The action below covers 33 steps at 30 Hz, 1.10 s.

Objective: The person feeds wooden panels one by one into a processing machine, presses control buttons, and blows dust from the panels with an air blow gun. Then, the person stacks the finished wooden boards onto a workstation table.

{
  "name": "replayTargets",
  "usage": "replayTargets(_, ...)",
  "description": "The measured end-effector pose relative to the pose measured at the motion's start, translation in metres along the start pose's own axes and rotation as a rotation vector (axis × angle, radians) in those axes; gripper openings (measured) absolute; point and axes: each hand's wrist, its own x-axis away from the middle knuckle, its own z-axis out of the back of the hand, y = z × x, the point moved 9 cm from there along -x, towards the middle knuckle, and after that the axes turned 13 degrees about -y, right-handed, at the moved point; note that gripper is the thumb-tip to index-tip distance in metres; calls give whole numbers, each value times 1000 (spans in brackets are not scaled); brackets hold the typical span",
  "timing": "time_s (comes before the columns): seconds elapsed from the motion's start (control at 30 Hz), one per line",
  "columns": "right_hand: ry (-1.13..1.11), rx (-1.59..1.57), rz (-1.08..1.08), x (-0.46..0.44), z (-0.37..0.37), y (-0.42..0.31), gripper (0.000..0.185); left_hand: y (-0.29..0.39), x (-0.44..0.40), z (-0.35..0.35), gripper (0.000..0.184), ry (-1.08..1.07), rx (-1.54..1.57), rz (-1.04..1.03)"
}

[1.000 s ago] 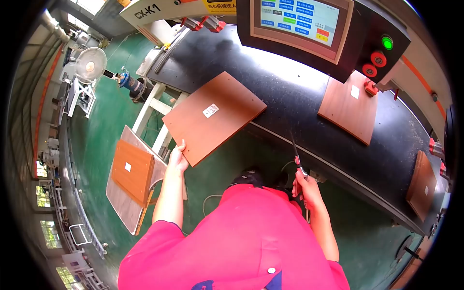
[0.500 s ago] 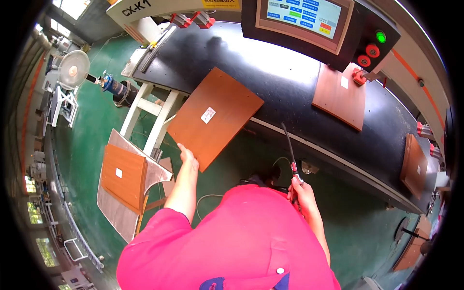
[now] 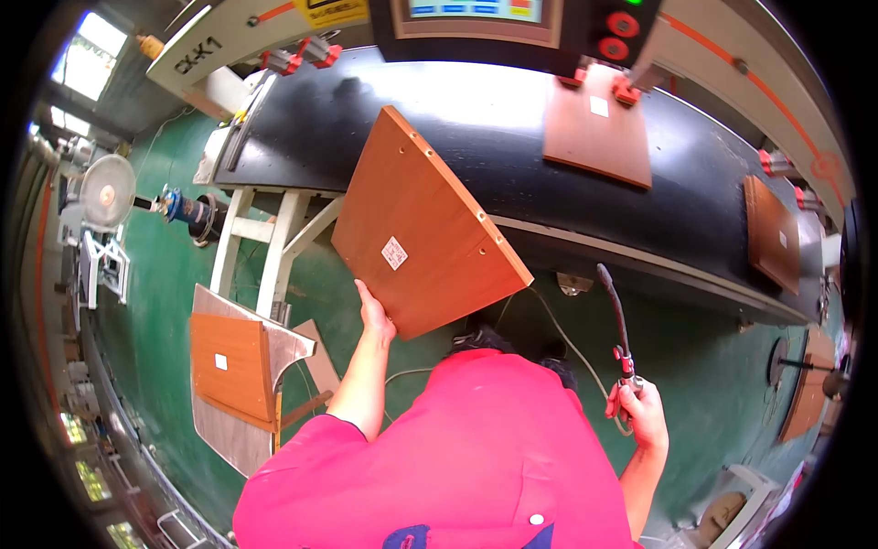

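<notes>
My left hand [image 3: 375, 314] grips the lower left edge of a brown wooden panel [image 3: 425, 247], which is tilted up in front of me. The panel carries a white label, and a row of drilled holes shows along its upper right edge. On the right, my right hand [image 3: 637, 410] is closed round the handle of an air blow gun [image 3: 626, 359] with a long dark nozzle pointing up and away. A thin hose runs from the gun down toward the floor. The nozzle is apart from the panel.
A black machine table [image 3: 457, 119] stands ahead, with one labelled panel [image 3: 599, 137] under red clamps and panels [image 3: 773, 236] at its right end. Several stacked panels [image 3: 229, 361] lie on a stand at left. A control screen [image 3: 476, 9] hangs above; a fan [image 3: 108, 192] stands far left.
My left hand has turned and tilted the panel, bringing its drilled edge into view. My right hand has moved right and down with the air blow gun. The head view has shifted.
</notes>
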Motion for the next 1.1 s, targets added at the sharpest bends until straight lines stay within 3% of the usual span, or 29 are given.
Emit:
replayTargets(0.3,19,-98,39,84,66,80,26,-102,55,-128,83,-196,-185,75)
replayTargets(0.43,246,448,-278,150,112,97,40,-156,95,-214,81,-252,-276,-7)
replayTargets(0.5,259,467,-330,173,132,105,41,-186,120,-252,83,-161,-348,60)
replayTargets(0.63,328,488,-420,215,170,128,41,-245,132,-303,85,-193,-484,56)
replayTargets(0.73,363,180,-250,242,197,164,38,-283,152,-344,85,-294,-507,94)
replayTargets(0.8,408,-65,-9,254,222,193,33,-302,168,-376,85,-357,-550,134)
replayTargets(0.9,637,-461,108,280,256,206,34,-326,188,-425,83,-402,-632,178)
replayTargets(1.1,824,-668,262,287,307,223,41,-384,197,-558,81,-542,-692,235)
